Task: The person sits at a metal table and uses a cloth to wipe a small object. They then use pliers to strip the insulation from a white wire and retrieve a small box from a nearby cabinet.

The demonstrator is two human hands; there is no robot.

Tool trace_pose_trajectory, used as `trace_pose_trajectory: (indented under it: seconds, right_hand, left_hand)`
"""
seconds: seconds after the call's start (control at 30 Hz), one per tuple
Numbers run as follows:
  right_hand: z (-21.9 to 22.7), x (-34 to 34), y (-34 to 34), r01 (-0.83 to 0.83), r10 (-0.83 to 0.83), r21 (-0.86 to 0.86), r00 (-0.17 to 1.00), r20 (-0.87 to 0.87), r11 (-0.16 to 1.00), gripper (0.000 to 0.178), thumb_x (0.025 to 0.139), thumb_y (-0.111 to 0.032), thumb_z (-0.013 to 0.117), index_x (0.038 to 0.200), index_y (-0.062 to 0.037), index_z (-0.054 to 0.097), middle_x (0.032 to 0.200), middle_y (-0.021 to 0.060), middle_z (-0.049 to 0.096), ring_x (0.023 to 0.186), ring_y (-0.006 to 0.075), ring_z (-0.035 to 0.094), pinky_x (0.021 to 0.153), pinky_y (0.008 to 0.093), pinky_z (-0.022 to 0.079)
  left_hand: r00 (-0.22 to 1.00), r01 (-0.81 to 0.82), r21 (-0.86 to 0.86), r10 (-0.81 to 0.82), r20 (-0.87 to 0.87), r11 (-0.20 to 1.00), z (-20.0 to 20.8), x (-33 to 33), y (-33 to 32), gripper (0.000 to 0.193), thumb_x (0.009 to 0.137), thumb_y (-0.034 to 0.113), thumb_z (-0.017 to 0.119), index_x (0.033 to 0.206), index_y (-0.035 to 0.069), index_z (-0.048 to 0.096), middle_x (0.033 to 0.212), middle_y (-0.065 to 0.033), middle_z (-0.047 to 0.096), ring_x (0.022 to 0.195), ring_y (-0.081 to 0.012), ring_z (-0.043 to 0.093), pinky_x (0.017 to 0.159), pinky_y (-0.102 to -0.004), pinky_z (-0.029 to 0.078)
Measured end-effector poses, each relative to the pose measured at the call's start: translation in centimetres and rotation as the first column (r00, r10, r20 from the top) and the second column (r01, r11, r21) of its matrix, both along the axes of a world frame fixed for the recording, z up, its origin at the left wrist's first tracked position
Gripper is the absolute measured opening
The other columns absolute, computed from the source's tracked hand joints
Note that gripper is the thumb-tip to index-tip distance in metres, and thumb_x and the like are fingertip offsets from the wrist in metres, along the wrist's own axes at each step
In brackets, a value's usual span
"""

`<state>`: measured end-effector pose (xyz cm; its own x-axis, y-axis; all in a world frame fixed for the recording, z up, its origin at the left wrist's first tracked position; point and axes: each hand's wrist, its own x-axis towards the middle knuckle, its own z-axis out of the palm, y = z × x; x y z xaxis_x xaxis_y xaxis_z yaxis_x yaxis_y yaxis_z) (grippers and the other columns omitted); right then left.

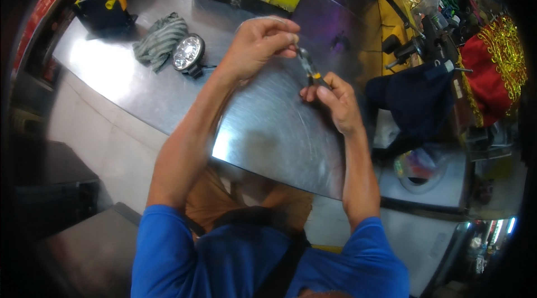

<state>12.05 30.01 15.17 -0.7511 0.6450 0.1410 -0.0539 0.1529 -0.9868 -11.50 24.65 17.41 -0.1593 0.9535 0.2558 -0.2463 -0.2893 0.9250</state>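
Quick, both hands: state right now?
Left hand: pinched closed near the tip of the pliers; anything held is too small to tell.
Right hand: closed, holding the pliers.

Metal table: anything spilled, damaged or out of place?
Nothing looks spilled or damaged. The striped cloth lies crumpled beside the round lamp, slightly untidy; the pliers in the right hand look ordinary, though blurred.
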Motion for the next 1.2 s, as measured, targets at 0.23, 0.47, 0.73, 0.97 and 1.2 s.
trace_pose_trajectory:
  seconds: [0.23,0.47,0.73,0.97,1.2]
  right_hand:
    - [-0.02,0.01,-0.06,0.005,-0.005,-0.007,1.000,0.018,1.000,0.022,0.094,-0.026,0.061,0.085,-0.0063,0.056,0.079,0.0071,0.064,0.085,0.0155,0.065,0.082,0.0313,0.050]
    - [0.11,0.03,-0.10,0.007,-0.007,0.009,1.000,0.026,1.000,0.023,0.094,-0.027,0.061,0.083,-0.0068,0.055,0.077,0.0064,0.063,0.078,0.0124,0.061,0.076,0.0285,0.049]
    - [0.11,0.09,-0.03,0.005,-0.007,0.052,0.999,0.037,0.999,0.027,0.094,-0.031,0.062,0.083,-0.0073,0.056,0.073,0.0068,0.064,0.067,0.0083,0.056,0.064,0.0240,0.045]
    - [0.11,-0.22,-0.40,0.030,-0.031,0.061,0.999,0.023,0.998,0.028,0.096,-0.032,0.061,0.083,-0.0071,0.054,0.069,0.0053,0.061,0.063,0.0081,0.053,0.062,0.0239,0.044]
    - [-0.09,-0.75,-0.66,0.058,-0.059,0.088,0.998,0.007,0.994,0.030,0.096,-0.033,0.060,0.082,-0.0075,0.053,0.065,0.0042,0.058,0.059,0.0079,0.050,0.057,0.0241,0.042]
  left_hand:
    - [0.999,-0.008,-0.013,0.007,-0.037,1.000,0.05,-0.01,-0.20,0.027,0.093,0.009,0.064,0.114,-0.007,0.061,0.095,-0.0109,0.066,0.081,-0.0128,0.068,0.074,-0.0214,0.059]
    - [0.994,-0.018,0.015,0.019,-0.112,1.000,0.07,-0.01,-0.23,0.026,0.093,0.007,0.064,0.113,-0.008,0.061,0.094,-0.0101,0.066,0.081,-0.0122,0.068,0.074,-0.0216,0.059]
    - [0.987,-0.020,0.037,0.025,-0.158,0.999,0.11,-0.17,-0.26,0.026,0.092,0.008,0.063,0.112,-0.009,0.061,0.093,-0.0109,0.067,0.080,-0.0122,0.068,0.075,-0.0224,0.058]
    - [0.984,-0.036,0.041,0.043,-0.175,0.998,0.08,-0.13,-0.28,0.025,0.092,0.008,0.063,0.111,-0.008,0.062,0.092,-0.0114,0.067,0.079,-0.0127,0.068,0.074,-0.0225,0.059]
    - [0.981,-0.063,0.033,0.068,-0.180,0.997,0.09,-0.30,-0.26,0.024,0.092,0.007,0.063,0.112,-0.007,0.063,0.093,-0.0118,0.068,0.080,-0.0132,0.069,0.072,-0.0220,0.059]
